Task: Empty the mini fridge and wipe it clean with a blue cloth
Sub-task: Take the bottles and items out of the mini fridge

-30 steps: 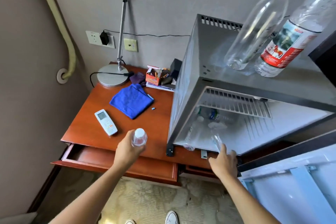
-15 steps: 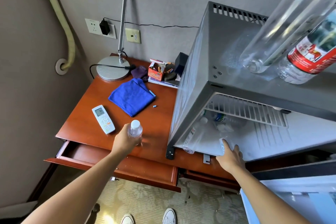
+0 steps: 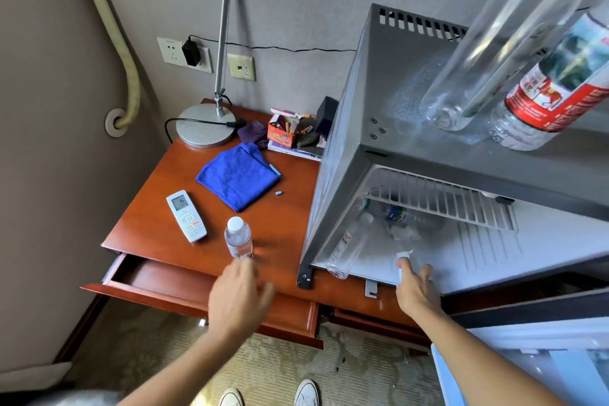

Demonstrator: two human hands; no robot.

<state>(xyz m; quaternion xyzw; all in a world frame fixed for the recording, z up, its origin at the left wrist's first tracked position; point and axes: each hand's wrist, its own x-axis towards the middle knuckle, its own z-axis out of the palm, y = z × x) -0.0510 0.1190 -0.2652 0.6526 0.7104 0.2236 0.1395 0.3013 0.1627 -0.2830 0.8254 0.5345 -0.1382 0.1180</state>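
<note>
I see my left hand just off the front edge of the bench. Its fingers are spread and loose, and it holds nothing. It looks blurry. A small water bottle stands upright on the bench near that front edge, just past my left fingertips and not touching them. A white remote lies beside it, closer to the left edge.

The blue cloth lies folded in the middle of the bench, toward the back. A lamp base sits at the back left corner.

The mini fridge sits on the right end of the bench with its door open. My right hand reaches in at the fridge's front lip. Its fingers curl around a small white-capped bottle on the fridge floor. Another clear bottle lies on its side inside, near the left wall. More bottles lie farther back under the wire shelf.

Two big bottles stand on top of the fridge: a clear plain bottle and a red-label bottle, side by side.
</note>
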